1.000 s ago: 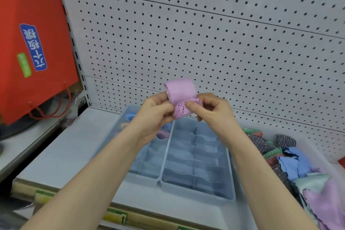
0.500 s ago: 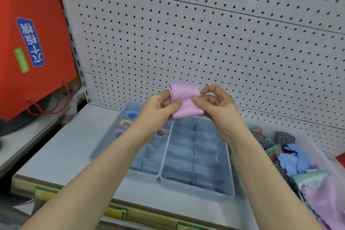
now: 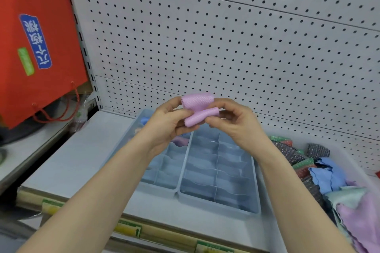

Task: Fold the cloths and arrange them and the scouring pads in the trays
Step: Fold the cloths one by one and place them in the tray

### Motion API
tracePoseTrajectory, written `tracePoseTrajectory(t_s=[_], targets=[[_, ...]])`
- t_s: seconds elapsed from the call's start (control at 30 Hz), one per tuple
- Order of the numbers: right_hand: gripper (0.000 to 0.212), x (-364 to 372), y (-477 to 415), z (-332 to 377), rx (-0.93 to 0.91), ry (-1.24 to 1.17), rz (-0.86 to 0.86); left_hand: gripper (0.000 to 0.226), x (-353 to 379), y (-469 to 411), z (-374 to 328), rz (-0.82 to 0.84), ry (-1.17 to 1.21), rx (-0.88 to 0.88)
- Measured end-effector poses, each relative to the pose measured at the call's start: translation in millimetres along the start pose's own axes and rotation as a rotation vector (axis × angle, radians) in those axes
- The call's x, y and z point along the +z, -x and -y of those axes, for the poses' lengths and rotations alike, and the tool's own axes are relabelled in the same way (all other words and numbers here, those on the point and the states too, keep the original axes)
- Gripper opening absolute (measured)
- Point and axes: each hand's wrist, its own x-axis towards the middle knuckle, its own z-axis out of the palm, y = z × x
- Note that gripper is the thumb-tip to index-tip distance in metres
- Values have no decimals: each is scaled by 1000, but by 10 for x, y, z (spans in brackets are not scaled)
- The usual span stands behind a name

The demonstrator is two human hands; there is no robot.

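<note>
— Cloth first: the pink waffle-textured cloth (image 3: 198,109) is up in the air between our hands, half rolled, with a loose loop on top and a tighter roll beneath. It hangs above the far end of the grey-blue divided plastic trays (image 3: 218,205) and touches neither of them.

— How are we holding it?

— Our left hand (image 3: 166,123) pinches the left end between the thumb and curled fingers. Our right hand (image 3: 236,121) pinches the right end at the fingertips. Both are closed on the cloth and hold nothing else.

— Then the roll is our worry. The fabric is soft and we grip it only at the ends. If we slacken either pinch to change grip, we'd expect the loop to spring open and the fold to be lost.

— It could also end up too fat for one compartment and bulge over a divider into the next.

— Which compartment, though? The far ones on the left side of the trays seem to hold something blue and something pink, but our left hand hides most of that.

— So if we lower it there without seeing, we could squash what is already in place. To our right, the translucent plastic bin (image 3: 349,160) of dark glittery scouring pads (image 3: 317,150) and a loose blue cloth (image 3: 327,176) sits just beside the trays. Our right forearm passes close to it and could snag an edge.
</note>
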Motion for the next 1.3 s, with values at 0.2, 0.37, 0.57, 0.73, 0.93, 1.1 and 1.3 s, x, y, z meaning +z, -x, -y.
tracePoseTrajectory(t_s=[0.2,0.37,0.57,0.73,0.93,1.1,1.3], targets=[[7,27,20,-172,146,-24,-59,31,-3,32,141,-8,-55,7],[32,107,-9,-280,205,-57,-183,31,-34,57,299,1,-139,62],[33,391,22,-431,405,-362,-165,25,-141,-23,493,-118,49,4],[17,696,31,-663,452,-485,-203,14,-361,-39,697,-76,-50,3],[16,819,-148,-936,408,-129,-278,22,-1247,-34,777,-361,-667,173],[18,1174,-456,-1234,227,531,-60,40,-1654,-272,930,-123,-1054,274],[20,1526,-664,-1452,146,1110,303,38,-1882,-572,1190,66,-1446,423]])
